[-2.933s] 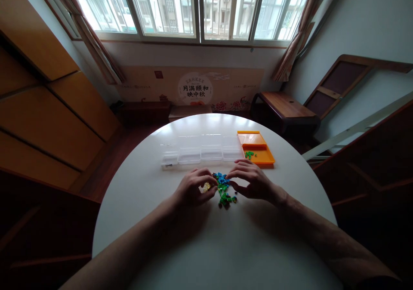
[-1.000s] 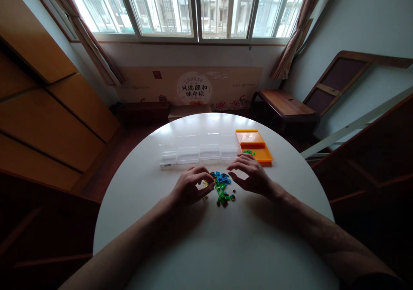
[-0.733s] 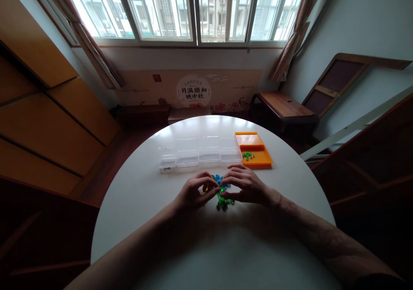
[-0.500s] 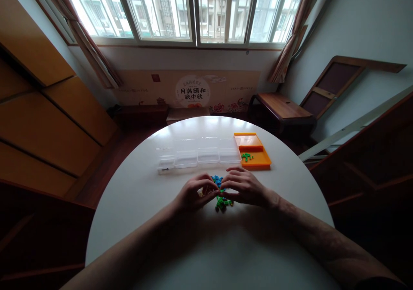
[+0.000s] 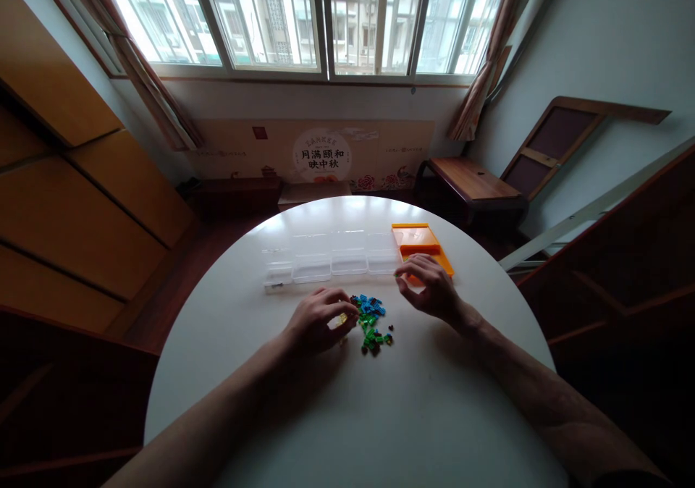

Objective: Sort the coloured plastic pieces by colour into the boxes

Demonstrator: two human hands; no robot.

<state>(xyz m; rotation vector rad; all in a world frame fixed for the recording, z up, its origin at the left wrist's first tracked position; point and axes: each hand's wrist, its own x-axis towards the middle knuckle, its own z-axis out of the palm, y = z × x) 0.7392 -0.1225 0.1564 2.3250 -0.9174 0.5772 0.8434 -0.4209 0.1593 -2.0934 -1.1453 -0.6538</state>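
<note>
My left hand point(image 5: 321, 316) rests at the left side of a loose pile of small building bricks point(image 5: 370, 307). Its fingers are curved, with the thumb apart from them, and nothing shows in its grasp. Pale yellow bricks point(image 5: 342, 320) lie partly hidden under that hand. Blue bricks are at the back of the pile, green and a few dark ones nearer me. Over the front of an orange box point(image 5: 447, 262) hovers my right hand point(image 5: 430, 287). Thumb and fingertips pinch what looks like a tiny brick, its colour unclear. The hand hides most of the box's front compartment.
A clear plastic tray with several compartments point(image 5: 312, 265) stands left of the orange box, at the far part of the round white table point(image 5: 228, 314). One dark brick point(image 5: 391, 327) lies apart, right of the pile. Beyond the table is a wooden bench point(image 5: 475, 179).
My right hand has left the pile and moved right and away from me to the orange box. My left hand has shifted slightly left, uncovering more of the pile.
</note>
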